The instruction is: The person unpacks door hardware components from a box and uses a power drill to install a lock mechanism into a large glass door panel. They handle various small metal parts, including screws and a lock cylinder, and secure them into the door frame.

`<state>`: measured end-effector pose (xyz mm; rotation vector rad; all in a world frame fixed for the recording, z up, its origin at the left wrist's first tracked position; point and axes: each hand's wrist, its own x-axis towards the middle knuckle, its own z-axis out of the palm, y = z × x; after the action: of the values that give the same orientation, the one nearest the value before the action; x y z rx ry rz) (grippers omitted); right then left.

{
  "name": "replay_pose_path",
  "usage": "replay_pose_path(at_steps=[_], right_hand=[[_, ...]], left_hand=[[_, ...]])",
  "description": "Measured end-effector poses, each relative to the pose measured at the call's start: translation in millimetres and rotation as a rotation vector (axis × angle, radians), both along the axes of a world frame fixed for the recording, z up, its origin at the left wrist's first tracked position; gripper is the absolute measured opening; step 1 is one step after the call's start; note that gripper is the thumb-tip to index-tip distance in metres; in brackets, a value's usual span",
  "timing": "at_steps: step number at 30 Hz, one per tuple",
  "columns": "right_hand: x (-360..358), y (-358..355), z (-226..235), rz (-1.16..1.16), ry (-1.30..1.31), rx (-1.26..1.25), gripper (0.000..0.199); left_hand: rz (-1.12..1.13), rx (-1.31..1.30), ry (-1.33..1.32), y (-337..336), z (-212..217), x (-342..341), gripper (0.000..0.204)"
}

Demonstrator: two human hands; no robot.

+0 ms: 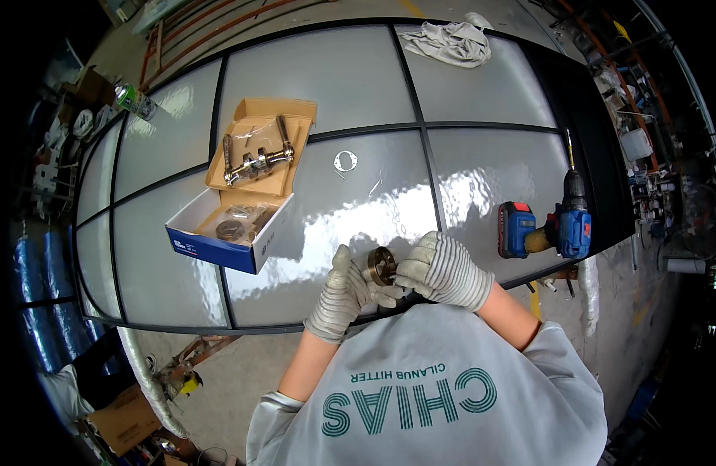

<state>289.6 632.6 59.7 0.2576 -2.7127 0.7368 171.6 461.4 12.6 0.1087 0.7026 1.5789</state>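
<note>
White ribbed work gloves cover both hands, close together at the near edge of a glazed, black-framed door panel [335, 206]. Between them is a round bronze-coloured metal rose [373, 269] with an open middle, tilted on edge. My left hand [344, 293] supports it from the left and below, thumb raised apart from the fingers. At its right rim my right hand [439, 270] pinches with bent fingers; the fingertips are partly hidden. Just beyond on the glass lie a flat metal ring plate [345, 161] and small thin pieces [375, 187].
Left of my hands stands an open blue-and-white box [234, 256] with round parts inside; a cardboard tray [274, 180] with lever handles [258, 162] sits behind it. A blue cordless drill [573, 221] and battery [516, 231] lie right. A cloth [451, 43] and spray can [135, 102] are farther away.
</note>
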Motion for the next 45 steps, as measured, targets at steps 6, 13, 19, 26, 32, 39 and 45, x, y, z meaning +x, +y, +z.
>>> replay_pose_path(at_steps=[6,13,19,26,32,39,45], right_hand=[[8,10,-6,-0.237,-0.024,0.056,0.015],[-2,5,5,-0.164,-0.019,0.173,0.017],[-2,-2,-2,-0.176,-0.157,0.056,0.010],[-7,-10,-27,-0.313,-0.374,-0.422,0.025],[-51,19,-48,-0.322,-0.568,-0.575,0.032],[-110,55,-69,-0.175,-0.478,0.498,0.020],[-133,50,-77,-0.083,-0.585,0.673,0.020]], left_hand=[[0.147,0.414,0.090,-10,30,-20,0.072],[-0.213,-0.106,0.168,-3,9,-11,0.068],[-0.144,-0.092,0.207,5,20,7,0.052],[-0.057,-0.203,0.851,8,3,18,0.049],[0.155,-0.252,0.696,-2,-22,12,0.051],[0.352,-0.090,0.250,-21,-45,1,0.055],[0.434,0.087,0.147,-21,-25,-1,0.063]])
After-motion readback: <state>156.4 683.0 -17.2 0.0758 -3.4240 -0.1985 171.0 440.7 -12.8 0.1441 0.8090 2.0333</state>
